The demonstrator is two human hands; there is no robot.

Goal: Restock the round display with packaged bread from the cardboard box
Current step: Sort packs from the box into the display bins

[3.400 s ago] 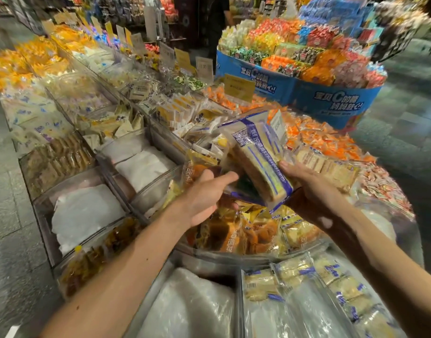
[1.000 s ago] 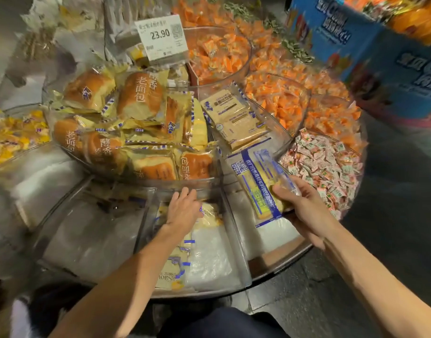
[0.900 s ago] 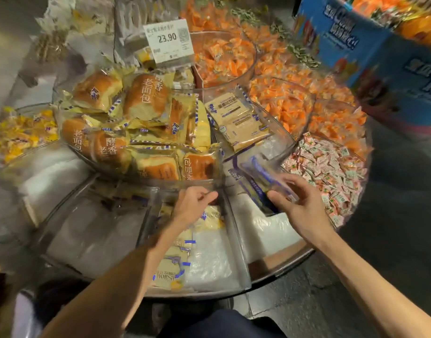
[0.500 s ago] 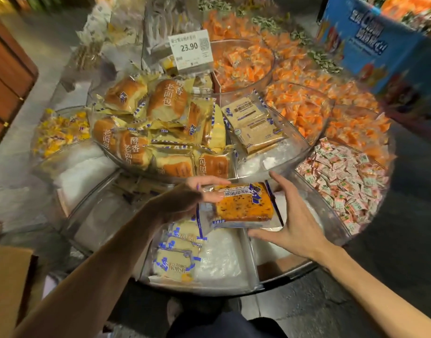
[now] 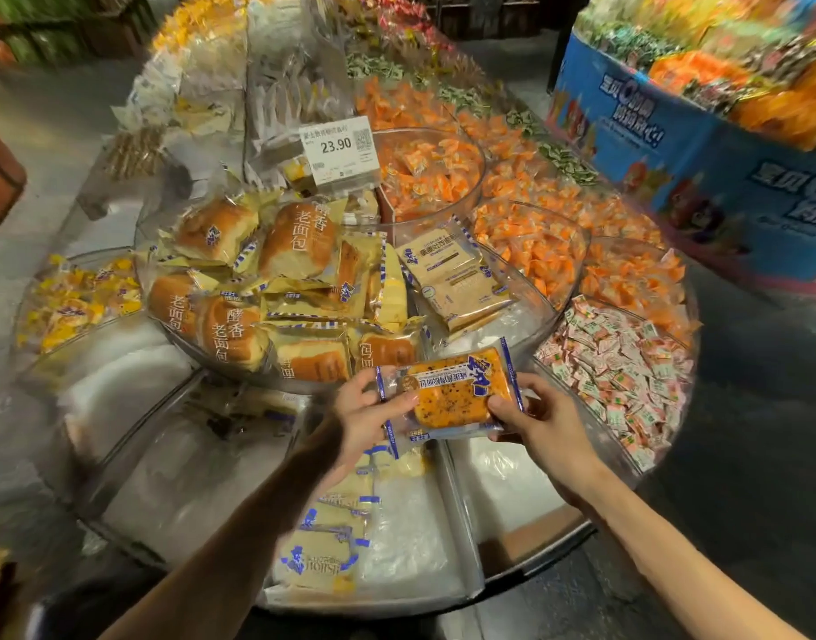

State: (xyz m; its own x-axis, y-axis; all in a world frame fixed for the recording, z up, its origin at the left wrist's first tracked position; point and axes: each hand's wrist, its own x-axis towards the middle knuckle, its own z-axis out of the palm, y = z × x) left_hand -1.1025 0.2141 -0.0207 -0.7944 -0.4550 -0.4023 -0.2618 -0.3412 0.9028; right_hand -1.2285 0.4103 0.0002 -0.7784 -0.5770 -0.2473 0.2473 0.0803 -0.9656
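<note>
Left hand [image 5: 364,414] and right hand [image 5: 545,422] clamped on either end of a bread packet [image 5: 452,395], held just above the front compartments of the round display [image 5: 459,510]. Looks mid-placement; calls next for lowering into a part-empty compartment.

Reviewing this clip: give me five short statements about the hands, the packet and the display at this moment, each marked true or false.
1. Both the left hand and the right hand grip one bread packet. True.
2. The bread packet lies flat in a compartment. False: it is held up above the lower compartments.
3. The price tag reads 23.90. True.
4. The pink-and-white candies lie on the person's left. False: they are on the right, beyond the right hand.
5. The raised clear bowl behind the packet holds wrapped buns. True.
</note>
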